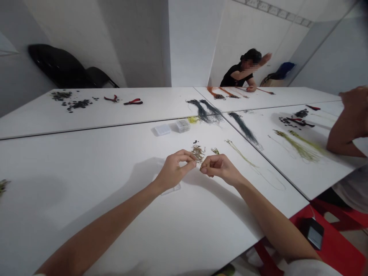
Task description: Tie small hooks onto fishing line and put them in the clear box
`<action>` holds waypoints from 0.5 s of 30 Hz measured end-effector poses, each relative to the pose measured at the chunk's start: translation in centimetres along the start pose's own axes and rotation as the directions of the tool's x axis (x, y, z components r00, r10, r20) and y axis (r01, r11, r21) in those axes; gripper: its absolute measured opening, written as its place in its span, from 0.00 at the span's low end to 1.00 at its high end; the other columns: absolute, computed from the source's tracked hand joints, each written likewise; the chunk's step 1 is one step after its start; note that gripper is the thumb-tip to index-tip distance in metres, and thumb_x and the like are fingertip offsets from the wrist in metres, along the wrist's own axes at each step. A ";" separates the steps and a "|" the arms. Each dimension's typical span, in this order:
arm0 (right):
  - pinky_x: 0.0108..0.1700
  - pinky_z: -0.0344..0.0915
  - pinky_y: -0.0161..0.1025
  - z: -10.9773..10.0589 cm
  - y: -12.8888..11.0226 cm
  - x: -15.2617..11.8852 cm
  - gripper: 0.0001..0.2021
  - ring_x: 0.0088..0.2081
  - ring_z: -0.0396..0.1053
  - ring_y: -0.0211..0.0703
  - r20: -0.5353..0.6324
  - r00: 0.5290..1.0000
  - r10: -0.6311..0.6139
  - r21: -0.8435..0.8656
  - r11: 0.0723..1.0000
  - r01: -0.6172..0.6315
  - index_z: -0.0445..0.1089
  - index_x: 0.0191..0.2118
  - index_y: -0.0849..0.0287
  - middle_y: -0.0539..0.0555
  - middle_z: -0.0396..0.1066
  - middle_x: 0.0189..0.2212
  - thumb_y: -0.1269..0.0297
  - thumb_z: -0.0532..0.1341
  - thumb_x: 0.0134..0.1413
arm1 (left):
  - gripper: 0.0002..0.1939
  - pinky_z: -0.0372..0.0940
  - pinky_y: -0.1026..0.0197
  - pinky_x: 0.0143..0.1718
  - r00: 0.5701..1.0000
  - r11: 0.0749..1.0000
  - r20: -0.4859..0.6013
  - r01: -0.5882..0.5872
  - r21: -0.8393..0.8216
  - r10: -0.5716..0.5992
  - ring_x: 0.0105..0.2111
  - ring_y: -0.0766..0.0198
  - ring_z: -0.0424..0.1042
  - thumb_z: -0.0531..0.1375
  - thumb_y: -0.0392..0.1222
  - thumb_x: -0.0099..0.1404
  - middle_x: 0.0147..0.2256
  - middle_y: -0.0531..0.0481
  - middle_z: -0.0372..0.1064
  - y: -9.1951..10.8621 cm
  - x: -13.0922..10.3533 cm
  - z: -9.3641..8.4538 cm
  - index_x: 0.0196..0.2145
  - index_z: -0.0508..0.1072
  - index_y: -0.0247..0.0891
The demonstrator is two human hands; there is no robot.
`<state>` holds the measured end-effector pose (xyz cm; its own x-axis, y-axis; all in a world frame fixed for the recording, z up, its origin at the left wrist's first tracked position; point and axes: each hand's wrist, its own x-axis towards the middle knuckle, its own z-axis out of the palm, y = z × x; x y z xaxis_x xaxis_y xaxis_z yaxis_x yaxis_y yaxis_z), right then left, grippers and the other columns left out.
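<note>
My left hand (pixel 176 168) is over the white table, thumb and forefinger pinched together at the edge of a pile of small brass-coloured metal pieces (pixel 197 150). Close beside it, my right hand (pixel 220 168) is closed, its fingertips pressed together. Whatever either hand grips is too small to make out. A few dark bits (pixel 196 142) lie just beyond the pile. Behind my right hand sits a little yellow-and-black cluster (pixel 215 151). Partly hidden beneath my left hand is a clear plastic box or lid (pixel 171 189).
Two small plastic boxes, one white (pixel 162 130) and one clear (pixel 183 125), stand ahead beside yellow bits (pixel 193 120). Dark line bundles (pixel 243 128) and a yellow-green strand (pixel 241 154) lie to the right. Red-handled pliers (pixel 133 102) lie farther back. Co-workers sit opposite and at right.
</note>
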<state>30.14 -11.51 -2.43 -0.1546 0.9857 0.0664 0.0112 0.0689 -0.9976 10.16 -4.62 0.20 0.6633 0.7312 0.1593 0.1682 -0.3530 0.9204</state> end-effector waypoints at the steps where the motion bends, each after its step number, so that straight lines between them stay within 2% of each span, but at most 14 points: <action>1: 0.26 0.57 0.34 0.0 0.0 0.0 0.07 0.23 0.62 0.34 -0.006 1.000 -0.006 0.002 1.000 0.006 0.75 0.30 0.61 0.48 0.66 0.20 0.63 0.69 0.50 | 0.10 0.60 0.57 0.46 1.000 0.998 0.014 0.025 -0.049 -0.024 0.43 0.59 0.70 0.60 0.43 0.64 0.42 0.49 0.71 -0.1 0.1 0.0 0.28 0.78 0.39; 5: 0.25 0.58 0.34 0.0 0.1 0.2 0.07 0.22 0.62 0.34 -0.019 1.000 -0.011 0.025 1.000 0.012 0.76 0.29 0.61 0.49 0.67 0.20 0.63 0.70 0.49 | 0.08 0.58 0.55 0.51 0.992 0.961 0.102 0.102 -0.258 -0.078 0.44 0.59 0.69 0.62 0.42 0.61 0.43 0.49 0.72 -0.6 0.3 0.0 0.27 0.78 0.39; 8: 0.25 0.58 0.34 0.0 0.1 0.2 0.06 0.22 0.62 0.33 -0.007 1.000 -0.006 0.050 0.999 0.007 0.76 0.28 0.61 0.49 0.67 0.20 0.64 0.70 0.48 | 0.08 0.58 0.54 0.51 0.987 0.930 0.129 0.136 -0.341 -0.097 0.45 0.58 0.68 0.62 0.42 0.61 0.43 0.48 0.72 -0.8 0.4 0.1 0.26 0.78 0.38; 11: 0.25 0.57 0.34 -0.1 0.1 0.1 0.06 0.22 0.62 0.33 0.024 1.000 -0.006 0.092 0.996 0.004 0.76 0.27 0.61 0.49 0.68 0.20 0.66 0.71 0.47 | 0.09 0.58 0.53 0.51 0.991 0.950 0.100 0.119 -0.290 -0.094 0.45 0.58 0.69 0.61 0.42 0.61 0.42 0.47 0.72 -0.7 0.4 0.0 0.25 0.77 0.37; 15: 0.24 0.53 0.34 -0.5 0.1 -0.1 0.05 0.20 0.59 0.33 0.026 0.999 -0.025 0.188 0.982 0.020 0.75 0.27 0.61 0.48 0.66 0.18 0.67 0.70 0.49 | 0.10 0.59 0.54 0.49 0.997 0.996 0.073 0.039 -0.082 -0.034 0.43 0.58 0.69 0.60 0.43 0.63 0.43 0.48 0.71 -0.1 0.0 -0.1 0.26 0.76 0.38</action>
<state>30.60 -11.50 -2.52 -0.1801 0.9795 0.0907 -0.1778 0.0582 -0.9823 10.08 -4.54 0.16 0.7086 0.6982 0.1019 0.1341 -0.2750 0.9520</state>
